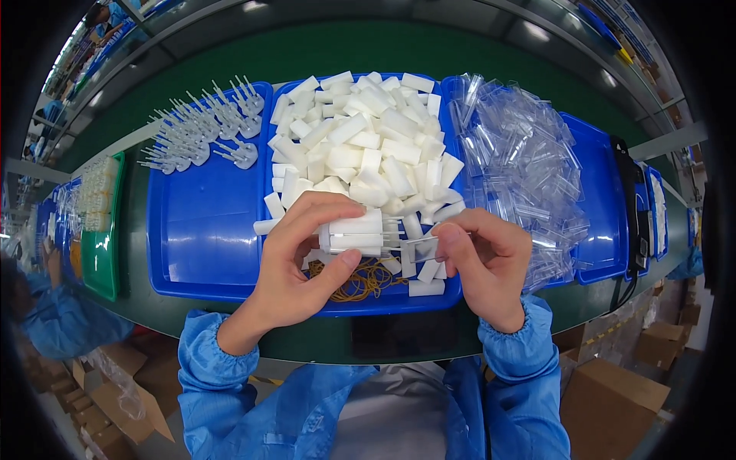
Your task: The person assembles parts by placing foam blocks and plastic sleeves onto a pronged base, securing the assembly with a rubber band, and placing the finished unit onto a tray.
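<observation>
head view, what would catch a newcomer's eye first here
First, the heap of white foam blocks filling the middle blue tray, with the left hand gripping a small stack of blocks just in front of it. Beside it, the right hand pinches a thin clear piece. A glittering pile of clear plastic tubes lies to the right, and white pronged parts sit at the far left.

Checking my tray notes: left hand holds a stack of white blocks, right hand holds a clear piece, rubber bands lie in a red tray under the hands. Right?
One slip: the tray is blue, not red. The head view shows the yellow rubber bands lying in it under the hands. The rest holds: the left hand holds the stack of white blocks, and the right hand holds the clear piece.
</observation>
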Motion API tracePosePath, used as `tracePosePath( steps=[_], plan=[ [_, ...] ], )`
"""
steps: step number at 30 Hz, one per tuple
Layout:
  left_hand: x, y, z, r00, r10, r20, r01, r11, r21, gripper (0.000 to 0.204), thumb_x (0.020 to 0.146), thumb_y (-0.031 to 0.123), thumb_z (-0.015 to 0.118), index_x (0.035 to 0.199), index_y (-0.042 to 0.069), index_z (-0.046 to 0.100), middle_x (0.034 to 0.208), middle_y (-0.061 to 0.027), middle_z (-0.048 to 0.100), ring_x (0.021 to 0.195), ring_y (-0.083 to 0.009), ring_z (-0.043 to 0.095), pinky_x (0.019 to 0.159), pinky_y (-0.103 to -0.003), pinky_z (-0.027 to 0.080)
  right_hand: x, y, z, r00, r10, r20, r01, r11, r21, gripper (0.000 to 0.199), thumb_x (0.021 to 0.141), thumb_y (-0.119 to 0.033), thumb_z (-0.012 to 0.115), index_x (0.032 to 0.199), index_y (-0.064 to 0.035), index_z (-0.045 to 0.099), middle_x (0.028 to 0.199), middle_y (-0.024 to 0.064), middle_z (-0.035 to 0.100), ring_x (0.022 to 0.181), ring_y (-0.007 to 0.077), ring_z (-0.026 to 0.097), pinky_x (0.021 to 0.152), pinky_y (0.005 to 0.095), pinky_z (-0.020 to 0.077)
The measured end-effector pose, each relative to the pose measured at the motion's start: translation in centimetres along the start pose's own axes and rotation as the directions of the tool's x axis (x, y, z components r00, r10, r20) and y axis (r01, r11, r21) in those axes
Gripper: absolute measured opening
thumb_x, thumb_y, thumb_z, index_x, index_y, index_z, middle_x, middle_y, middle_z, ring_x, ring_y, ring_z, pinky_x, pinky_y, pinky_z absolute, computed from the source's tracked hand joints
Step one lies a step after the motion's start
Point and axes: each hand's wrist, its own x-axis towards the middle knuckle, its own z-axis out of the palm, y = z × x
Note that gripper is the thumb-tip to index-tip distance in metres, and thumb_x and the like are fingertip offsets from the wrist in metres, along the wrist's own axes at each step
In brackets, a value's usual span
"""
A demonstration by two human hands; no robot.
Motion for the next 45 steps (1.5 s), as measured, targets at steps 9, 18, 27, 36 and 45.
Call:
tracePosePath(
  steps=[9,18,27,36,45],
  plan=[
    [-0.1,-0.2,0.1,0.998,-0.026,-0.059,0.026,1.0,-0.003,0.041,0.087,-0.002,0.067,0.127,0.002,0.059,0.121,-0.0094,0.055,0.109,-0.0189,0.06,0.089,-0.03,0.051,0.6,0.1,0.4,0.997,0.07,-0.033,-0.062,0.975,0.214,0.02,0.097,-0.008,0.065,0.115,0.0024,0.065,0.087,0.0077,0.067,0.064,0.0063,0.057,0.055,0.0203,0.0446],
    [0.0,0.0,0.1,0.998,0.041,-0.057,-0.036,0.995,0.089,0.039,0.088,-0.002,0.066,0.125,0.002,0.06,0.121,-0.0108,0.055,0.108,-0.0191,0.06,0.086,-0.029,0.052,0.6,-0.5,0.1,0.992,0.129,0.014,-0.129,0.983,0.131,0.02,0.096,-0.007,0.066,0.113,0.0027,0.064,0.086,0.0078,0.069,0.071,0.0079,0.062,0.06,0.0218,0.0485],
    [-0.1,-0.5,0.4,0.998,0.037,-0.045,-0.033,0.995,0.096,0.039,0.087,0.0,0.069,0.125,0.002,0.062,0.122,-0.0115,0.055,0.109,-0.0197,0.06,0.086,-0.029,0.052,0.4,-0.2,0.8,0.994,0.101,0.035,-0.104,0.99,0.099,0.021,0.091,-0.002,0.07,0.111,0.0047,0.067,0.091,0.0096,0.072,0.08,0.0106,0.068,0.068,0.0219,0.0521],
    [-0.1,0.0,0.4,0.998,0.041,-0.046,-0.034,0.989,0.144,0.035,0.081,0.001,0.076,0.115,0.005,0.071,0.123,-0.0108,0.057,0.104,-0.0212,0.064,0.084,-0.03,0.053,0.0,0.1,0.8,0.994,-0.06,0.09,0.056,0.998,0.041,0.022,0.092,-0.001,0.068,0.113,0.0054,0.067,0.088,0.0131,0.073,0.066,0.007,0.059,0.056,0.0207,0.0461],
    [-0.1,0.0,0.4,0.998,0.024,-0.057,-0.015,0.987,0.161,0.033,0.08,-0.002,0.076,0.112,0.005,0.074,0.123,-0.0104,0.057,0.1,-0.0215,0.067,0.08,-0.03,0.056,0.0,0.1,1.7,1.0,0.006,-0.024,-0.006,1.0,0.026,0.018,0.086,-0.005,0.074,0.103,0.0023,0.072,0.071,0.0077,0.07,0.06,0.0073,0.062,0.055,0.0216,0.0461]
  ],
)
